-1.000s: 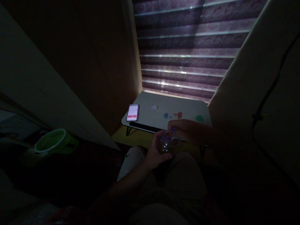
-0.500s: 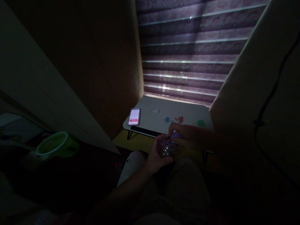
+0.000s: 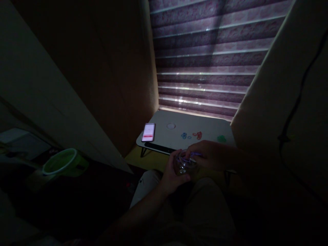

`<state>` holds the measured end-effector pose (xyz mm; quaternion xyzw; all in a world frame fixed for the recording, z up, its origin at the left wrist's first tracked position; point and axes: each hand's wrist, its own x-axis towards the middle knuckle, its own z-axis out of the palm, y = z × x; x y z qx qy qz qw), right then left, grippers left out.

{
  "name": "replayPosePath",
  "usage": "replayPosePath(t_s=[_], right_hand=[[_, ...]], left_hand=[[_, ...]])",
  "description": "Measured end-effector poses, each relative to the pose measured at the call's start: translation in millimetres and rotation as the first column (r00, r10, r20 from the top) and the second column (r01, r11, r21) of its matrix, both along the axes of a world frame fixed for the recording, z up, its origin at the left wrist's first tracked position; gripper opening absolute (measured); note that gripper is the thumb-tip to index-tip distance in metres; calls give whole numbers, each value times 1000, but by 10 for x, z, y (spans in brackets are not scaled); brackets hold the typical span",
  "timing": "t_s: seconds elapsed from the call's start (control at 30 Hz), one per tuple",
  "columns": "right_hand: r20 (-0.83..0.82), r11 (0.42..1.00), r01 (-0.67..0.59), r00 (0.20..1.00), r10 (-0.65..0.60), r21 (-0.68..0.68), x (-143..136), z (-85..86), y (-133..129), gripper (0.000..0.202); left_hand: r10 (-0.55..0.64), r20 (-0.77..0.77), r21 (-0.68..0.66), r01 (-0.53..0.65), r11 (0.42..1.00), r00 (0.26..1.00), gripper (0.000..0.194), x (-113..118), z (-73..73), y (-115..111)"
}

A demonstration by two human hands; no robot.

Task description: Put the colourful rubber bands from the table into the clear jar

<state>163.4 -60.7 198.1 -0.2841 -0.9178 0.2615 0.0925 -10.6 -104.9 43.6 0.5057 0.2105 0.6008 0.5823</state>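
Over my lap, my left hand [image 3: 171, 177] is wrapped round a clear, rounded jar [image 3: 183, 168], its thumb along the near side. My right hand [image 3: 211, 154] is at the jar's mouth with fingers pinched together on purple rubber bands [image 3: 196, 154]. More purple loops show inside the jar. On the low white table [image 3: 176, 118] just beyond lie small groups of blue bands [image 3: 183, 135], red bands [image 3: 199, 135] and green bands [image 3: 221, 138]. A pale round lid [image 3: 171, 126] lies farther left. Dim light hides the right fingertips.
A phone with a lit screen [image 3: 148, 133] lies at the table's left edge, near a dark slot [image 3: 157, 147]. A pleated blind [image 3: 202, 61] hangs behind the table. To the left stands a green bucket [image 3: 61, 163]; a dark cable [image 3: 299, 99] runs down the right wall.
My right hand has moved slightly lower over the jar's mouth, still pinching the purple bands. The whole view has shifted a little. My left hand keeps its hold on the jar.
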Motion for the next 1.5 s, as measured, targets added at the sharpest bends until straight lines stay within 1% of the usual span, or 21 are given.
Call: replayPosePath(t_s=[0.17,0.27,0.3,0.37,0.47,0.57,0.63,0.77,0.87,1.03,1.17,1.27,1.33,1.43,1.5], right_hand=[[14,998,-62,998,62,16,-21,34,2,24],[43,996,-78,996,80,-38,-40,65,-23,23],[48,996,-68,996,71,-49,-43,69,-35,21],[43,999,-30,999,31,-22,-39,65,-60,17],[33,999,33,999,-34,40,-19,52,-89,30],[43,998,54,998,-55,22,-8,70,-105,36],[50,997,66,996,-67,27,-12,94,-109,32],[65,994,71,995,-77,82,-33,118,-102,16],[74,994,72,994,-79,84,-40,117,-90,8],[107,998,-7,994,0,62,-49,125,-75,18],[153,998,33,987,-40,50,-76,105,-72,31],[156,996,62,985,-71,62,-86,98,-85,38],[129,996,56,989,-65,69,-76,120,-103,38],[40,997,-17,999,14,72,-51,178,-131,29],[14,996,-35,999,34,79,-43,211,-144,25]], left_hand=[[-8,10,-9,8,1000,1000,97,-17,-11,-2],[-16,7,-9,16,1000,1000,96,-10,-18,-15],[-19,9,-5,19,1000,1000,96,-6,-16,-20],[-23,14,3,23,1000,1000,95,-1,-5,-30],[-21,7,-2,21,1000,1000,94,-1,18,-44],[-22,10,-3,22,1000,1000,95,-5,23,-48],[-25,11,5,25,1000,1000,95,-6,17,-47],[-17,-7,16,17,1000,1000,95,-2,17,-47],[-17,-3,15,17,1000,1000,95,-6,35,-56],[-29,-2,0,29,1000,1000,95,-31,46,-62],[-7,-14,0,7,1000,1000,96,-32,22,-54],[-14,-7,-3,14,1000,1000,96,-22,15,-53],[-20,-1,-8,20,1000,1000,97,-18,22,-56],[-15,-2,1,15,1000,1000,96,-24,37,-63],[-10,-10,6,10,1000,1000,95,-32,44,-65]])
